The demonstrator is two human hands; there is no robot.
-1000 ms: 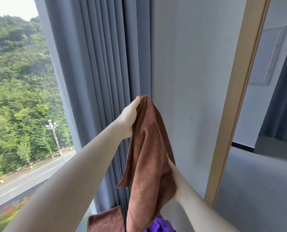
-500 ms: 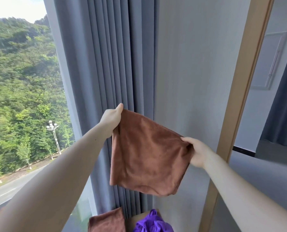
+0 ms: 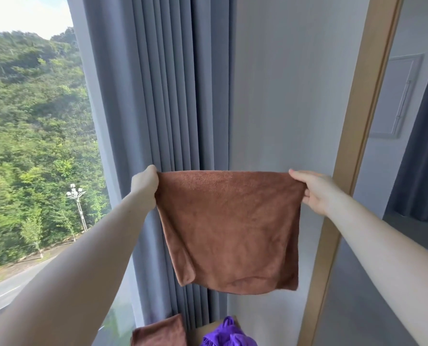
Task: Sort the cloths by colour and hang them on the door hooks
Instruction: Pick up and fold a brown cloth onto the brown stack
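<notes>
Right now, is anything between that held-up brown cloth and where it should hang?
Nothing visible does. The left hand and right hand pinch the brown cloth by its top corners, spread in front of the grey curtain and wall. No door hooks show, so the way there cannot be judged.

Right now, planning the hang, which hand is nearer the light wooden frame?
Right. The right hand pinches the brown towelling cloth beside the light wooden frame; the left hand holds its other corner, before the grey curtain.

Grey curtain [image 3: 158, 96] between window [image 3: 33, 121] and wall [image 3: 282, 96]
</notes>
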